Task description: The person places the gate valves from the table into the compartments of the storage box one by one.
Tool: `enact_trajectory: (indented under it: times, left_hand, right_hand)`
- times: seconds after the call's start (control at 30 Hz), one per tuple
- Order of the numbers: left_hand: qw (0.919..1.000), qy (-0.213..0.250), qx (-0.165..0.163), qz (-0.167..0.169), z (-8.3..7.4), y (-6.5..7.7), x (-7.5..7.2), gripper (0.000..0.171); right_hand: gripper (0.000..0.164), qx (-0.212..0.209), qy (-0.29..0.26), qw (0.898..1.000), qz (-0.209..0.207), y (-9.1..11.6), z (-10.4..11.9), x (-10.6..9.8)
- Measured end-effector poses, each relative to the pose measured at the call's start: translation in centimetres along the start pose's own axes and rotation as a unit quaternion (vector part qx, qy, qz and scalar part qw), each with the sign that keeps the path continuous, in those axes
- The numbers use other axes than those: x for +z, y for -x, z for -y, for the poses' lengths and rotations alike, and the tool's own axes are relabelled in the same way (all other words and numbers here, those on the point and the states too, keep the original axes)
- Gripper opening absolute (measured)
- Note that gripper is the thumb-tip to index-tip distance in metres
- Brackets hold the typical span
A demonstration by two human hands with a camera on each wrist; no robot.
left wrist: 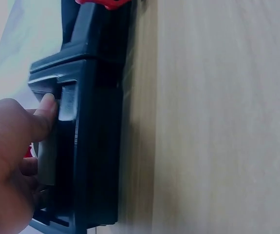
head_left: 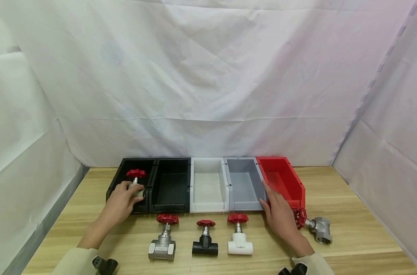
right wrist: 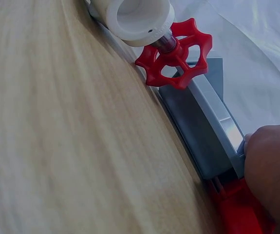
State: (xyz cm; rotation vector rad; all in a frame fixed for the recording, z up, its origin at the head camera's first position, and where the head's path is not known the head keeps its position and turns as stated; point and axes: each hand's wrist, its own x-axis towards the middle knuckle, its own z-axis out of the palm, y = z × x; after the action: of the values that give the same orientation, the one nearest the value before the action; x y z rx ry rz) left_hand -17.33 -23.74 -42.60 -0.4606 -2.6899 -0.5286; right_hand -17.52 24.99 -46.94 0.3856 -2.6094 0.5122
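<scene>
My left hand [head_left: 120, 201] grips a valve [head_left: 136, 186] by its greyish body, over the front of the leftmost black bin [head_left: 113, 183]. Its red handwheel points to the back. In the left wrist view, the fingers [left wrist: 46, 109] are at the bin's front rim, and part of the body shows behind them. My right hand [head_left: 280, 214] rests with extended fingers where the grey bin [head_left: 244, 206] meets the red bin [head_left: 299, 191]. The right wrist view shows it touching the grey bin's front corner.
In front of the bins stand a metal valve [head_left: 162, 247], a black valve [head_left: 205, 244] and a white valve [head_left: 240, 244], all with red handwheels. Another metal valve [head_left: 322, 230] lies at the right. A second black bin [head_left: 170, 208] and a white bin [head_left: 209, 207] fill the row's middle.
</scene>
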Motion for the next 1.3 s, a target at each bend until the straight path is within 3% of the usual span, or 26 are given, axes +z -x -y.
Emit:
enact_trajectory:
  times: [0.67, 1.3]
  left_hand:
    - [0.9984, 0.0, -0.029, 0.049, 0.9, -0.9, 1.3, 0.024]
    - [0.9959, 0.004, -0.05, 0.075, 0.9, -1.4, 1.3, 0.022]
  right_hand:
    - [0.079, 0.001, 0.0, 1.0, 0.001, 0.2, -0.2, 0.1]
    - [0.079, -0.005, 0.0, 1.0, -0.006, 0.2, 0.0, 0.0]
